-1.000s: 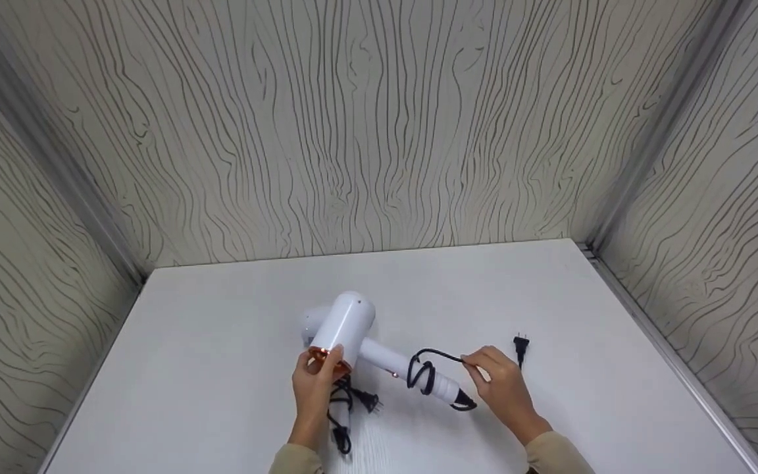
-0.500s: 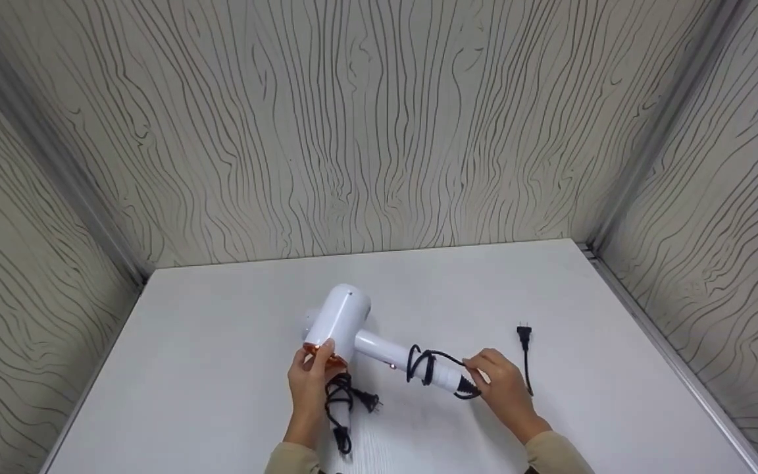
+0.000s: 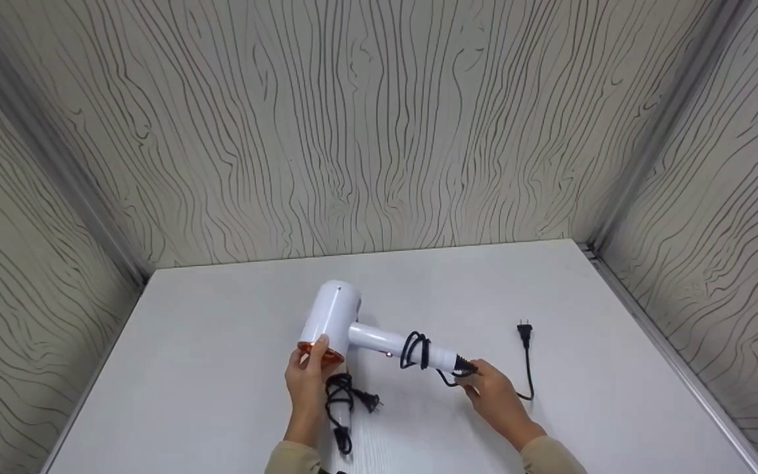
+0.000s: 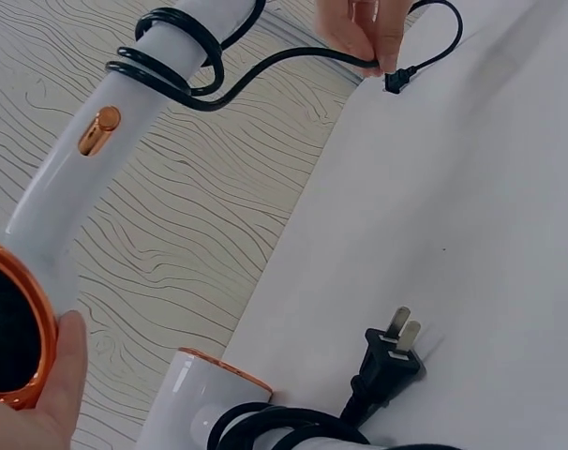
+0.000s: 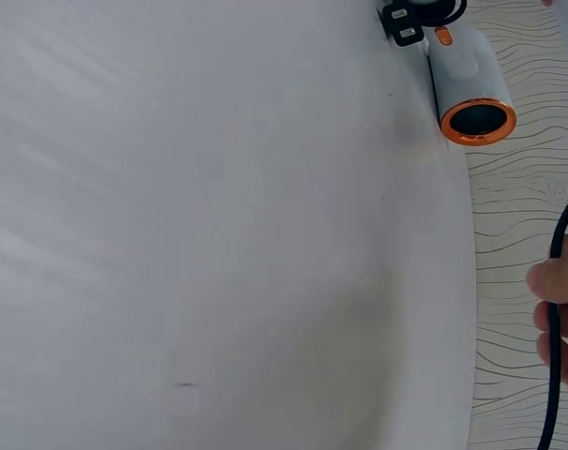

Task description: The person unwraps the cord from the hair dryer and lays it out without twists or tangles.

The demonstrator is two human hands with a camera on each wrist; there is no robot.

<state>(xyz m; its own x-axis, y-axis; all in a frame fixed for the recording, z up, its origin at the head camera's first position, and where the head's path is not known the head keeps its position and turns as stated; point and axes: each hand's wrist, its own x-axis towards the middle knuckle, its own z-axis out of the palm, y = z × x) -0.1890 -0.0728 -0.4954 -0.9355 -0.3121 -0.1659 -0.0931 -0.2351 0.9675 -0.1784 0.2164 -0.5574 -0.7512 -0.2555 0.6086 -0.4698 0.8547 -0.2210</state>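
A white hair dryer (image 3: 331, 313) with an orange-rimmed end is held above the table. My left hand (image 3: 305, 388) grips its barrel beside that rim, thumb on top. Black cord (image 4: 214, 70) loops round the dryer's handle, and a free length runs to my right hand (image 3: 499, 398). Thumb and fingers of that hand pinch the cord just below the handle's tip. From there the cord trails over the table to a two-pin plug (image 3: 524, 331). Beneath the held dryer lies a second white hair dryer (image 5: 467, 80), mostly hidden in the head view.
The second dryer's bundled black cord (image 3: 339, 388) and its plug (image 4: 389, 375) lie close to my left forearm. The white table (image 3: 221, 368) is bounded by a wood-grain patterned back wall (image 3: 366, 131) and side walls, with metal posts at the corners.
The held dryer has moved slightly left and away, its handle turning more level. My right hand has moved in beneath the handle's tip with the cord, and more of the plug's cord lies exposed.
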